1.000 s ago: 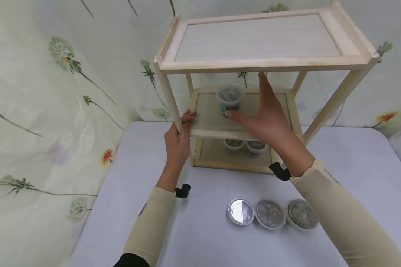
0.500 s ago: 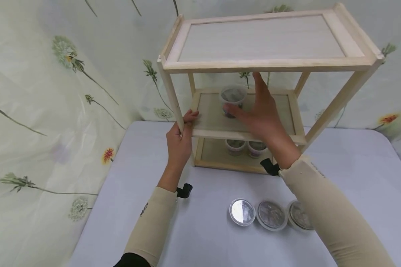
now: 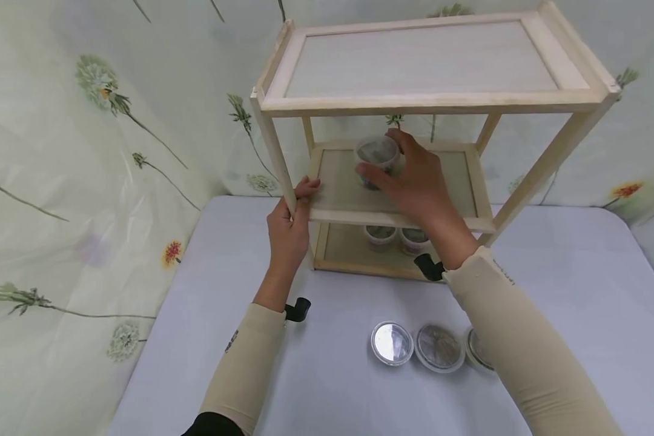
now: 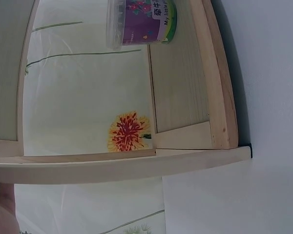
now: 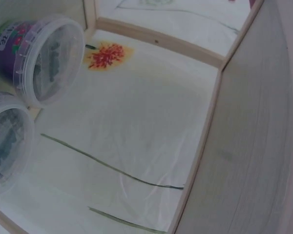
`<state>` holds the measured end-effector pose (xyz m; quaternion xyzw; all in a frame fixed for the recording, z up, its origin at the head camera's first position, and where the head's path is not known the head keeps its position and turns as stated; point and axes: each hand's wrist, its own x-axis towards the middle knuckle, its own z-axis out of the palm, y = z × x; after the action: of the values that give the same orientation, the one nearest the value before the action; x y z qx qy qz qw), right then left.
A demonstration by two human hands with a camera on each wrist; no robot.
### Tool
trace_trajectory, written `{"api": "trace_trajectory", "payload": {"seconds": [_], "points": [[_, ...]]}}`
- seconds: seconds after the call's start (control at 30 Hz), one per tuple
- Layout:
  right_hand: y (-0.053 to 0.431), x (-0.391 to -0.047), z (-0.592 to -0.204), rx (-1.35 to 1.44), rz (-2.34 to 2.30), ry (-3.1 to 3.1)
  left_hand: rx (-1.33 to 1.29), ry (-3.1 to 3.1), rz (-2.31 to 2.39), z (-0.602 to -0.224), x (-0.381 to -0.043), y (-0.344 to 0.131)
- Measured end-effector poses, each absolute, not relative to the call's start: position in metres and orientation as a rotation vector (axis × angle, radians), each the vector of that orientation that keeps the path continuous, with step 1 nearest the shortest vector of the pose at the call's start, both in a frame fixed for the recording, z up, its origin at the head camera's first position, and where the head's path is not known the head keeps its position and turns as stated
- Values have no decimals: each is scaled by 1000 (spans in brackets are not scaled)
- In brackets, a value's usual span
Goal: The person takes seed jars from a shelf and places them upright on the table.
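A clear plastic cup (image 3: 375, 148) with a dark printed label stands on the middle shelf of a pale wooden rack (image 3: 414, 60). My right hand (image 3: 422, 181) holds this cup from its right side, thumb in front and fingers at the far rim. With my left hand (image 3: 289, 233) I grip the rack's front left post (image 3: 273, 151) near the middle shelf. Two similar cups stand on the bottom shelf, the left cup (image 3: 380, 236) beside the right cup (image 3: 414, 240). Purple flower labels show on a cup (image 4: 144, 19) in the left wrist view and on a cup (image 5: 58, 61) in the right wrist view.
Three round lidded tubs sit in a row on the white-covered table (image 3: 327, 375): a left tub (image 3: 392, 343), a middle tub (image 3: 440, 348) and a right tub (image 3: 476, 351) partly behind my sleeve. The rack's top panel overhangs my right hand. A flower-print sheet (image 3: 191, 109) hangs behind.
My right hand has moved left to the cup, and its raised fingers have come down and closed round the rim. My left hand stays on the post.
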<state>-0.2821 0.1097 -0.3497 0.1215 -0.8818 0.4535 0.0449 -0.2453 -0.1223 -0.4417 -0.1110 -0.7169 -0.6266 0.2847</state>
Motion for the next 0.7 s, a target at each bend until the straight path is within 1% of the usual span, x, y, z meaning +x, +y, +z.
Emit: {"api": "trace_trajectory", "payload": {"seconds": [0.37, 0.7], "points": [[107, -283, -352, 379, 1389, -2704, -241, -1945, -1666, -440, -244, -124], [111, -282, -350, 359, 1358, -2707, -273, -1946, -1656, -440, -245, -121]]}}
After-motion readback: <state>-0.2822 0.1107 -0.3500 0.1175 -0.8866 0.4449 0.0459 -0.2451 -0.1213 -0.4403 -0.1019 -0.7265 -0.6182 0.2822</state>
